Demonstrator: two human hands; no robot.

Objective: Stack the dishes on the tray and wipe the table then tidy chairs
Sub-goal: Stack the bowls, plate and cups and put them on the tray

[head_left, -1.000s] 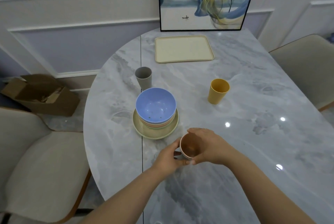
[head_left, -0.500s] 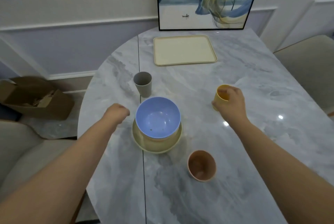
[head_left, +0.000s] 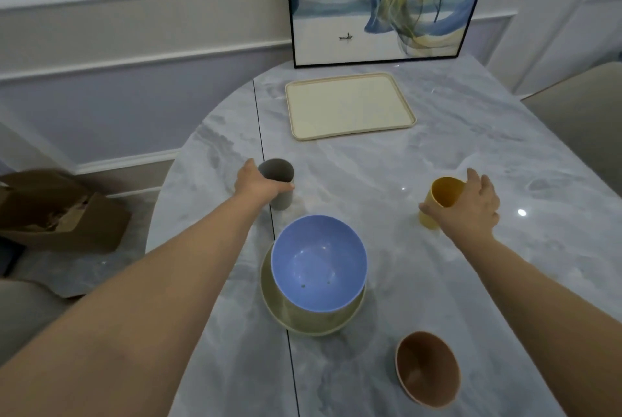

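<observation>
My left hand grips the grey cup, which stands left of centre on the marble table. My right hand grips the yellow cup, which is tilted toward the left. A blue bowl sits on stacked bowls on a pale green plate in front of me. A brown cup stands alone at the near right. The cream tray lies bare at the far end of the table.
A framed painting leans on the wall behind the tray. A beige chair stands at the right and another chair at the near left. A cardboard box lies on the floor to the left.
Both hands let go of the brown cup, left standing near me. My left hand reached forward and took the grey cup. My right hand closed round the yellow cup and tipped it.
</observation>
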